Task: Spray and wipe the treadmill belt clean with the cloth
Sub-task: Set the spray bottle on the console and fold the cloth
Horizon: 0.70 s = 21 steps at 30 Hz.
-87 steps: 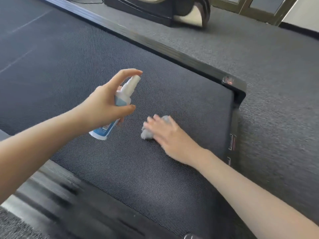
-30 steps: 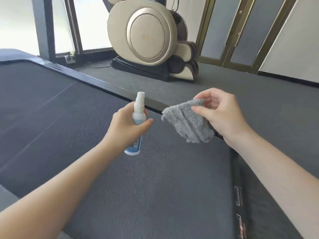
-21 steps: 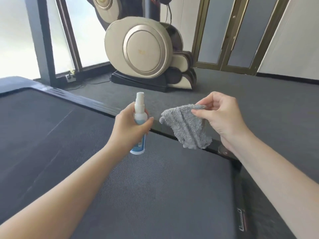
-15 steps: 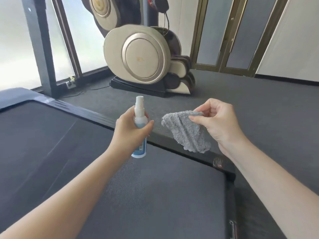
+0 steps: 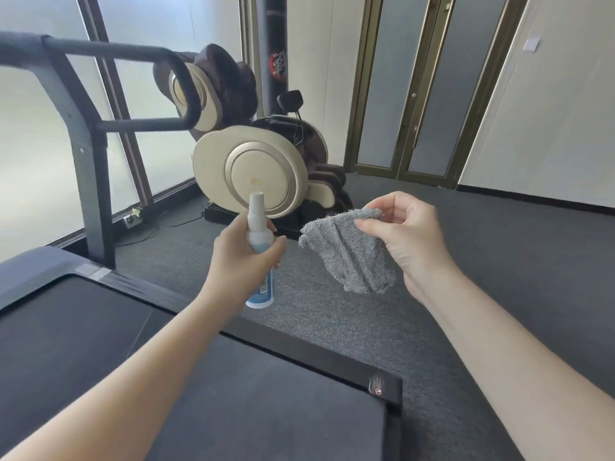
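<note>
My left hand (image 5: 241, 261) grips a small white spray bottle (image 5: 258, 227) with a blue label, held upright in the air. My right hand (image 5: 409, 234) pinches the top edge of a grey fluffy cloth (image 5: 349, 251), which hangs down beside the bottle without touching it. Both hands are raised above the carpet, past the far side rail of the treadmill. The dark treadmill belt (image 5: 83, 344) fills the lower left of the head view.
The treadmill's black side rail (image 5: 299, 351) runs diagonally under my arms, and its upright and handlebar (image 5: 90, 128) rise at the left. A beige massage chair (image 5: 253, 174) stands behind on grey carpet (image 5: 499, 261). Windows at left, gold-framed doors at right.
Earlier my right hand pressed the cloth on the belt while my left held the bottle low. Both hands have lifted off, and my view has tilted up from the belt toward the room.
</note>
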Motion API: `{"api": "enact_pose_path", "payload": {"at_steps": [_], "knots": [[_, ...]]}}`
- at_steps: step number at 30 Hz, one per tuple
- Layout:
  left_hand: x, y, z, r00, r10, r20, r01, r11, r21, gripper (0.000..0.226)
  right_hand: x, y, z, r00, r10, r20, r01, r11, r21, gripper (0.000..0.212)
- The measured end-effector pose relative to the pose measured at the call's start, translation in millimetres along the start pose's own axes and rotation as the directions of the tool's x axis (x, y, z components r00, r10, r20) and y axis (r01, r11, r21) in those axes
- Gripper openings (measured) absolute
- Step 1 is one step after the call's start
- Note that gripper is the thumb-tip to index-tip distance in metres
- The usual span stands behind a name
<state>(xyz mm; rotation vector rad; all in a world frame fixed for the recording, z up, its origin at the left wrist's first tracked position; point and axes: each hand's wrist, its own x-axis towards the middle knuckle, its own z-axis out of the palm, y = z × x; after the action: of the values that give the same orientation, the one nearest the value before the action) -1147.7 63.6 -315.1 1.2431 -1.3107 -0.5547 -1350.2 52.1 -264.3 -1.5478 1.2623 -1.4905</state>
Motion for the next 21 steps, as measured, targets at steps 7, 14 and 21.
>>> {"api": "enact_pose_path", "payload": {"at_steps": [7, 14, 21], "knots": [[40, 115, -36, 1.000, 0.007, -0.009, -0.007, 0.999, -0.039, 0.020, 24, -120, -14, 0.995, 0.040, -0.093, -0.039, 0.999, 0.017, 0.022], [56, 181, -82, 0.998, -0.022, 0.062, 0.025, 0.998, -0.052, 0.023, 24, -207, -16, 0.988, 0.111, -0.104, -0.107, 0.993, 0.049, 0.023], [44, 188, -120, 0.995, -0.027, 0.101, 0.029, 0.999, -0.019, 0.023, -8, -233, 12, 0.968, 0.196, -0.158, -0.197, 0.980, 0.012, 0.024]]}}
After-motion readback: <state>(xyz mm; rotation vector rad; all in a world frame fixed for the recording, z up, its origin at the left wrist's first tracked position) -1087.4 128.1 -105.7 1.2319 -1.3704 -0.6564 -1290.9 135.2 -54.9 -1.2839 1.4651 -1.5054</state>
